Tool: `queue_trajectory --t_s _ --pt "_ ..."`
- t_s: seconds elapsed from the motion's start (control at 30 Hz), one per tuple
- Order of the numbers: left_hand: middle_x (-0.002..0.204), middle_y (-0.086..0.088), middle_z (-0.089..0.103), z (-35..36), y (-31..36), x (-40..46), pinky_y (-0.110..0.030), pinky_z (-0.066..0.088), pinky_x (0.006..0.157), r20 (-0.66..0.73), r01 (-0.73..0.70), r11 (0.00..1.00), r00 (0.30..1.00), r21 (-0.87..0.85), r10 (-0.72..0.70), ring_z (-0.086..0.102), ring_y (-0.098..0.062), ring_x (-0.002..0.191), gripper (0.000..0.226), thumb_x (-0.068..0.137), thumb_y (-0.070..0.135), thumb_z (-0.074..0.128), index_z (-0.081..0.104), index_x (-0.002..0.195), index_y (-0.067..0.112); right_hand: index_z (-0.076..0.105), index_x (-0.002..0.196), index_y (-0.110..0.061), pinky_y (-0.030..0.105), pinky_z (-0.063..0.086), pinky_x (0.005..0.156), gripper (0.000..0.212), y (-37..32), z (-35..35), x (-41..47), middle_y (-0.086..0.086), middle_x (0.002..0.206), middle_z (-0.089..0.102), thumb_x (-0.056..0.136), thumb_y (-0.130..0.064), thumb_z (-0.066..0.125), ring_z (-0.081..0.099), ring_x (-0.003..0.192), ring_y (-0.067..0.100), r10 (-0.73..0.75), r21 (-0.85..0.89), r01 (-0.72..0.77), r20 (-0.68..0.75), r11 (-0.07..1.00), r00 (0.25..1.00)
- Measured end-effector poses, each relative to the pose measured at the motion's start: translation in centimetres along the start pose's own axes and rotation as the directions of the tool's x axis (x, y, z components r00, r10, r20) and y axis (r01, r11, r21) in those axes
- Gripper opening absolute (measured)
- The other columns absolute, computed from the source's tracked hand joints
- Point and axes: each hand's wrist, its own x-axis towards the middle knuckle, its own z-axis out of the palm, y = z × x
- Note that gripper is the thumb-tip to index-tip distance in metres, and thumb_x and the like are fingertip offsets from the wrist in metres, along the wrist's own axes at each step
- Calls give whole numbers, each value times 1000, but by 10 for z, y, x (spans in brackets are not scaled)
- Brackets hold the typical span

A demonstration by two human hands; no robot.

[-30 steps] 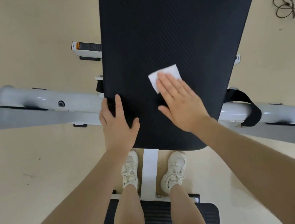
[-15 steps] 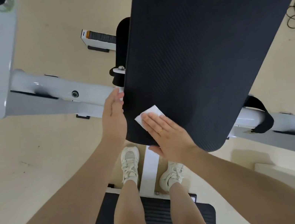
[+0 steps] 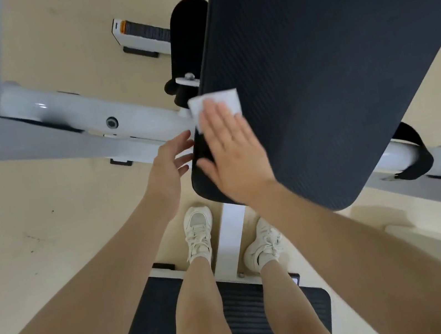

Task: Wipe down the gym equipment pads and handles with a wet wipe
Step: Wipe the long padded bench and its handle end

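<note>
A long black bench pad (image 3: 321, 62) slants across the view from the top right down to the centre. My right hand (image 3: 232, 150) lies flat with straight fingers on the pad's left edge and presses a white wet wipe (image 3: 218, 103) against it; the wipe sticks out past my fingertips and over the pad's edge. My left hand (image 3: 169, 165) hovers just left of the pad's lower corner, fingers loosely spread, holding nothing. A black roller pad (image 3: 187, 47) stands behind the bench's left edge.
The white steel frame (image 3: 82, 117) runs across from the left under the pad and reappears at the right with a black strap (image 3: 415, 154). A black ribbed footplate (image 3: 247, 317) lies under my legs. A white box (image 3: 142, 35) sits on the beige floor.
My right hand slid the wipe up along the pad's left edge. My left hand came off the pad's edge and now hangs beside it. The view shifted, so the pad looks more tilted.
</note>
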Motion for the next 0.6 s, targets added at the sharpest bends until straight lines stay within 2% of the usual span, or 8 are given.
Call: queue_trajectory --t_s 0.07,0.13,0.2,0.27,0.33,0.43,0.6 --pt "117 1 62 -4 -12 -1 -27 44 89 29 -28 1000 999 7 28 59 -10 103 40 81 40 35 63 105 26 5 147 -5 38 -7 116 68 -21 21 -30 10 156 2 95 -47 22 -7 143 23 -103 -25 106 95 994 990" --pt "123 3 60 -9 -23 -3 -26 43 92 59 -57 997 997 46 54 58 -8 110 42 91 36 28 62 114 26 -2 147 -6 38 -15 115 71 -38 43 -65 9 153 -11 96 -50 21 -17 141 23 -176 -63 192 200 979 964" --pt "127 8 59 -13 -27 -3 -28 41 96 67 -74 994 995 82 68 55 -8 116 45 95 35 22 59 120 27 4 148 -6 37 -14 115 71 -48 63 -97 9 154 -8 95 -50 24 -10 142 21 -188 -127 228 272 965 944" --pt "124 11 60 -11 -26 -4 -27 41 96 57 -83 991 995 102 78 54 -7 116 42 89 41 28 60 114 32 11 148 -8 37 -15 116 64 -46 75 -116 8 154 -4 96 -46 18 -1 143 17 -189 -148 243 306 959 933" --pt "120 14 61 -5 -24 -5 -22 43 91 58 -109 988 993 113 103 55 -5 114 38 85 43 31 60 107 36 6 148 -6 36 -13 116 61 -37 80 -121 7 155 -1 97 -40 11 4 144 15 -176 -144 217 249 966 952" --pt "117 18 60 0 -26 -11 -17 43 86 60 -166 977 985 130 160 55 -1 112 33 95 35 28 57 110 37 -6 147 -5 34 -10 116 62 -23 70 -105 5 155 1 96 -36 12 -2 142 15 -82 -107 94 112 990 990" --pt "122 15 60 7 -28 -17 -20 41 95 6 -164 981 986 102 164 53 -1 116 32 100 28 31 55 121 31 6 146 -6 32 -6 116 63 3 46 -81 5 153 7 95 -40 21 6 142 16 -12 -56 13 12 998 1000"
